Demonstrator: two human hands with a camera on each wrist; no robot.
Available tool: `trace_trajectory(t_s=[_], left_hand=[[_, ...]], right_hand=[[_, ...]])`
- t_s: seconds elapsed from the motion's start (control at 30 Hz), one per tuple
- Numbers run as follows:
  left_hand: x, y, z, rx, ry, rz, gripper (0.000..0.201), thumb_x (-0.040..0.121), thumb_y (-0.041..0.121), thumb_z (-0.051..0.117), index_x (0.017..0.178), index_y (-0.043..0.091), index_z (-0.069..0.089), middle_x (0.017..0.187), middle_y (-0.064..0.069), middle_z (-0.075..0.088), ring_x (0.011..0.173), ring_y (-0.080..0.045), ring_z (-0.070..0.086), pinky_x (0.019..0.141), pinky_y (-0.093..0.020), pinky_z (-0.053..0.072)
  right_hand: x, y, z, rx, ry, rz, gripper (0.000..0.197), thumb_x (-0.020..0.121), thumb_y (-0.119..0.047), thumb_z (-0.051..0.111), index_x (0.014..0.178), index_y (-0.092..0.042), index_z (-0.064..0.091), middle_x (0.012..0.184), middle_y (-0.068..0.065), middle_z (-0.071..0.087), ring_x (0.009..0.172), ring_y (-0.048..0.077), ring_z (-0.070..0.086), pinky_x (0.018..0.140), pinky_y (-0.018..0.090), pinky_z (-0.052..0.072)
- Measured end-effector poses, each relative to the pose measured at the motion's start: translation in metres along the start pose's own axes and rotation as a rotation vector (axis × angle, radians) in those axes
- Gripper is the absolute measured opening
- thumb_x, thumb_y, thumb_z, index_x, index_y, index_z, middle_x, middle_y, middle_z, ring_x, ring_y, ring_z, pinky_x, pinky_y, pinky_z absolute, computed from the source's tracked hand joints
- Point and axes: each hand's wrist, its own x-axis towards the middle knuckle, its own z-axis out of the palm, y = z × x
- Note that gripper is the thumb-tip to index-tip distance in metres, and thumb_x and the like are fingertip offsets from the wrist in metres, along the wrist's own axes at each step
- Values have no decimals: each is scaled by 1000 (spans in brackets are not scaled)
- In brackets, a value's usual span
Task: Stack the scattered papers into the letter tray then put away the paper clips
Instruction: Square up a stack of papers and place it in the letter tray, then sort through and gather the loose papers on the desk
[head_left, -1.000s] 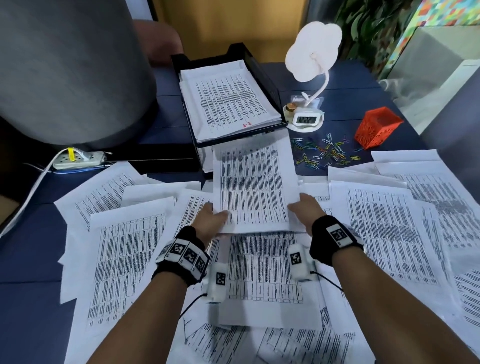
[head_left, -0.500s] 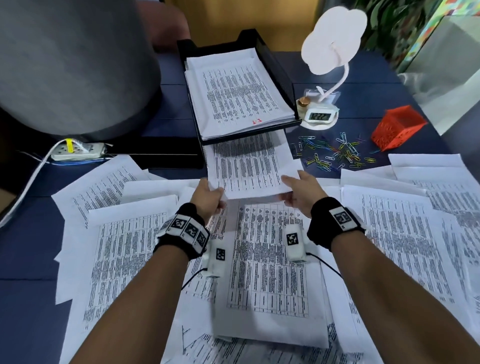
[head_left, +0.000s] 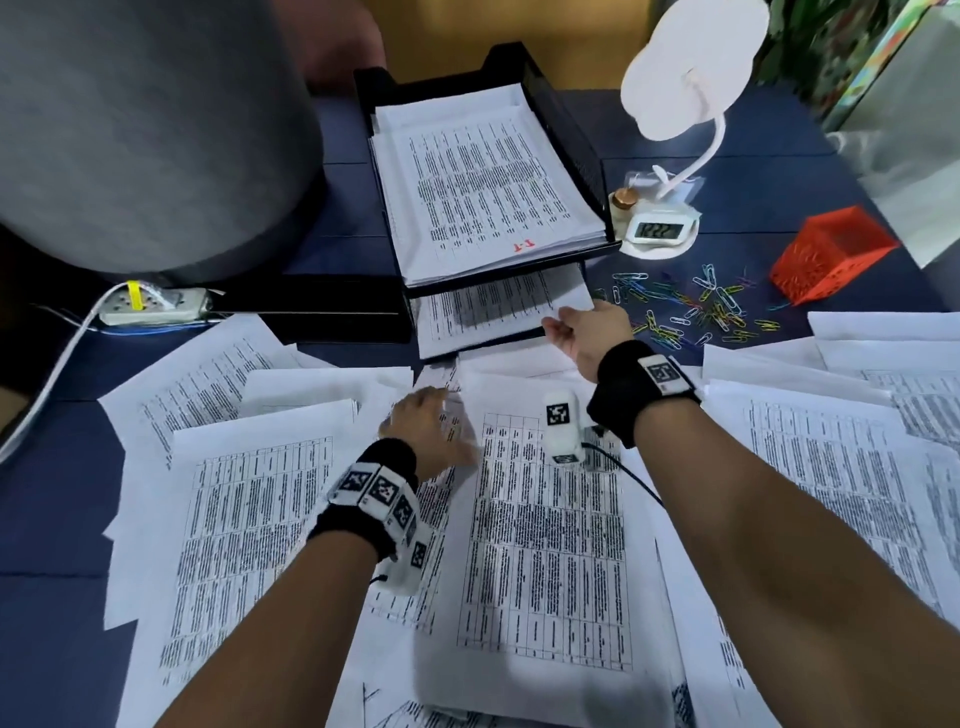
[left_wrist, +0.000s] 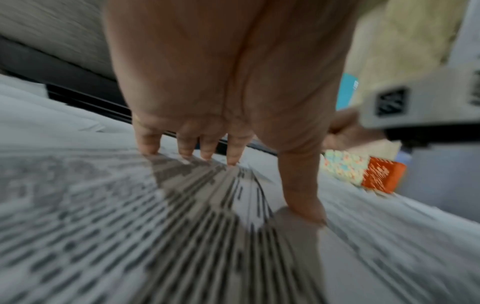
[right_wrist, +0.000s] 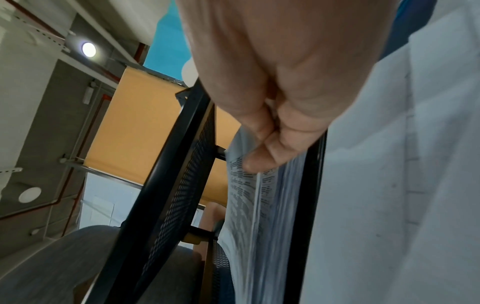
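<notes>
A black two-tier letter tray (head_left: 577, 136) stands at the back of the blue desk, with a paper stack (head_left: 483, 182) on its upper tier. A printed sheet (head_left: 498, 306) lies partly inside the lower tier. My right hand (head_left: 558, 325) pinches its near right corner; the right wrist view shows thumb and fingers of this hand (right_wrist: 262, 156) on the sheet (right_wrist: 246, 195). My left hand (head_left: 421, 421) rests with straight fingers (left_wrist: 233, 152) on the scattered papers (head_left: 545, 535) and holds nothing. Coloured paper clips (head_left: 685, 306) lie loose right of the tray.
An orange mesh basket (head_left: 831, 254) stands right of the clips. A white lamp (head_left: 691, 67) and a small clock (head_left: 660, 228) stand beside the tray. A large grey cylinder (head_left: 145, 130) and a power strip (head_left: 156, 306) are at the left. Papers cover the near desk.
The sheet that both hands held has slid forward into the tray's lower tier. My left hand let go of it and dropped back onto the scattered papers.
</notes>
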Motion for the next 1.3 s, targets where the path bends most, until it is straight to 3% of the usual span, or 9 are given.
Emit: trace_trajectory(t_s=[0.23,0.37,0.47,0.6,0.7,0.93,1.03,1.13,1.3], left_hand=[[-6,5,11,139,-50,14,103,71,51,73,150,27,12,160,-2,-5,147,-26,-5,116,-49,2],[-6,4,11,121,-63,6,105,73,50,72,151,28,6,160,-2,-10,147,-25,-10,119,-49,3],[-5,4,11,120,-70,2,106,73,50,72,152,29,5,160,-2,-11,147,-25,-10,119,-49,2],[-4,8,10,124,-85,-2,104,74,47,73,152,28,6,160,-4,-10,146,-27,-11,118,-54,2],[-4,12,10,113,-85,-17,105,72,41,75,152,27,8,160,-2,-8,146,-28,-10,116,-57,2],[-15,28,16,65,7,53,85,74,24,72,146,19,27,158,-4,12,146,-27,8,117,-54,6],[-36,39,23,-225,3,65,67,89,14,58,148,12,25,153,-10,28,134,-26,37,110,-38,34],[-50,37,30,-407,-19,54,45,95,9,47,139,10,37,125,-14,57,75,-13,59,60,-22,53],[-58,19,24,-654,99,-46,51,93,14,56,140,4,37,129,-17,55,82,-14,56,78,-26,52]], right_hand=[[31,5,19,36,120,26,36,91,13,45,116,-11,37,81,19,51,63,28,53,48,29,54],[24,0,22,-729,215,-146,35,102,-32,36,124,-11,53,121,11,60,120,23,52,96,23,36],[19,1,21,-964,130,-196,42,102,-36,36,130,-11,53,133,1,57,128,15,46,101,18,28],[23,4,3,-232,56,-104,7,86,-6,52,85,-13,55,81,9,66,76,18,64,76,28,57],[12,13,-29,-313,56,-84,22,92,-7,43,72,-14,47,64,4,56,54,16,53,53,24,47],[-33,30,-95,-1393,104,-183,31,90,-18,55,120,-10,61,129,8,59,118,25,54,98,27,39],[-43,32,-105,-1402,12,-177,39,91,-19,57,128,-10,55,135,9,54,121,25,52,99,27,38],[-52,32,-113,-1289,41,-207,46,89,-18,61,132,-10,50,138,11,51,120,26,53,97,28,39],[-72,34,-119,-1020,150,-185,75,82,-22,72,142,-11,30,133,19,49,120,32,50,95,35,42]])
